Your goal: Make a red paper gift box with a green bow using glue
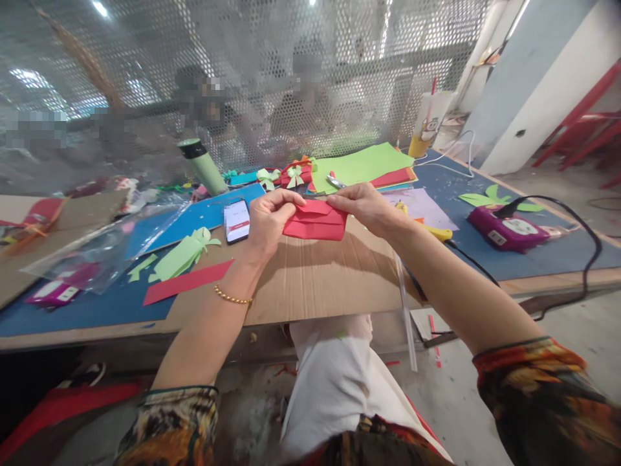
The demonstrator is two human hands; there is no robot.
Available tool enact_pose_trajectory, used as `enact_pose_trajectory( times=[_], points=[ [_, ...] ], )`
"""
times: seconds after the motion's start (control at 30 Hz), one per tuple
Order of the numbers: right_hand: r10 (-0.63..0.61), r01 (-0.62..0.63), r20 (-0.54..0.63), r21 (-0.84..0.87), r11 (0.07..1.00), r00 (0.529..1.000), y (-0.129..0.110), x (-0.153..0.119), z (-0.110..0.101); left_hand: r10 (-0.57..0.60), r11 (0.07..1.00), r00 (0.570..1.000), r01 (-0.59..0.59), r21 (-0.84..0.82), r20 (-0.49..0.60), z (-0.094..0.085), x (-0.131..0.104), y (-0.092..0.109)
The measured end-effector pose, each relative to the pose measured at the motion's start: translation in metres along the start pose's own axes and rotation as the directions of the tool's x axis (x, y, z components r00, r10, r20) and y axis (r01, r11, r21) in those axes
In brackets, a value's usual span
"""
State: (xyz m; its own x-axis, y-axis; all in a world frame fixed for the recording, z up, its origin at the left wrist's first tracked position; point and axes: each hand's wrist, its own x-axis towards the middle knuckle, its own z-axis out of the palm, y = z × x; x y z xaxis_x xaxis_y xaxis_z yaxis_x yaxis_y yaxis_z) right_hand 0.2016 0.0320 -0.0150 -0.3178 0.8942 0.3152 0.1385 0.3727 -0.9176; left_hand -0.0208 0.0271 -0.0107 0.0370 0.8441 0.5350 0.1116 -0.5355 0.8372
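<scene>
A folded piece of red paper (315,228) is held up above the cardboard sheet (310,285). My left hand (274,217) pinches its upper left corner between thumb and fingers. At its upper right corner, my right hand (363,202) grips it the same way. Crease lines run across the paper's front. To the left of my left hand lie a phone (237,221) with a lit screen, light green paper cutouts (182,254) and a flat red paper strip (187,282).
Behind my hands are green paper sheets (363,165), scissors (334,181) and paper bows (294,175). A green bottle (202,166) and a drink cup (427,123) stand near the perforated screen. On the right are a yellow-handled tool (436,232) and a purple power strip (509,228) with cables.
</scene>
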Motion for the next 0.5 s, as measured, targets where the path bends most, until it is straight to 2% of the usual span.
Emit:
enact_pose_trajectory(
  times=[0.13,0.23,0.33,0.4,0.5],
  points=[
    [-0.007,0.011,0.049,-0.074,0.997,0.999,-0.005,-0.004,-0.004,0.025,1.000,0.999,-0.025,0.000,0.027,-0.001,-0.002,0.001],
    [-0.030,0.036,0.038,-0.158,0.987,0.999,-0.010,-0.007,-0.002,0.073,0.996,0.987,-0.079,0.038,0.141,-0.002,-0.005,0.003],
    [-0.051,0.060,0.065,-0.153,0.986,0.997,-0.011,-0.007,0.006,0.096,0.989,0.966,-0.120,0.085,0.240,-0.001,-0.008,0.004],
    [-0.054,0.063,0.076,-0.121,0.991,0.996,-0.010,-0.005,0.012,0.086,0.992,0.963,-0.107,0.069,0.257,0.000,-0.009,0.002],
    [-0.050,0.053,0.030,-0.105,0.993,0.998,-0.006,-0.003,0.016,0.042,0.999,0.968,-0.044,0.001,0.249,0.003,-0.010,-0.005]
  ],
)
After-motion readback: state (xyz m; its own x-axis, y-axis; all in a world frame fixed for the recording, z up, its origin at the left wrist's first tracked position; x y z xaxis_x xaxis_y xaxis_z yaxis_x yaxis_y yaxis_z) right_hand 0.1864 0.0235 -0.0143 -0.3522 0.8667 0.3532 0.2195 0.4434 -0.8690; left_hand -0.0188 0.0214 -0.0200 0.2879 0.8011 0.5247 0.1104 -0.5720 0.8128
